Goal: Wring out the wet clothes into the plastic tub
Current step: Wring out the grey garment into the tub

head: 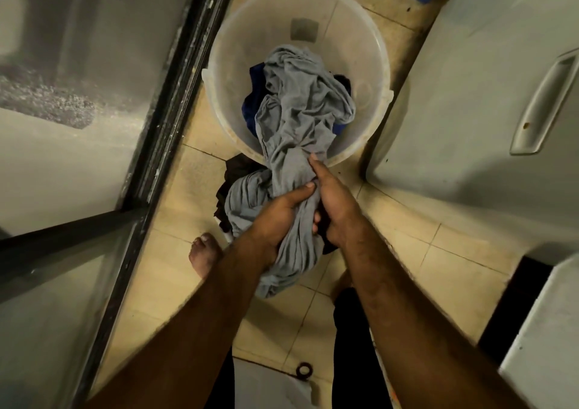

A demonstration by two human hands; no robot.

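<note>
A translucent white plastic tub stands on the tiled floor ahead of me. A long grey wet garment trails from inside the tub over its near rim to my hands. My left hand grips the bunched grey cloth from the left, thumb across it. My right hand grips the same bunch from the right, fingers curled round it. A tail of the cloth hangs below my hands. Dark blue clothing lies in the tub under the grey garment. A dark garment sits behind the cloth, just in front of the tub.
A dark metal door frame with glass runs along the left. A white appliance with a handle stands at the right. My bare foot is on the beige tiles. A small dark ring lies on the floor near me.
</note>
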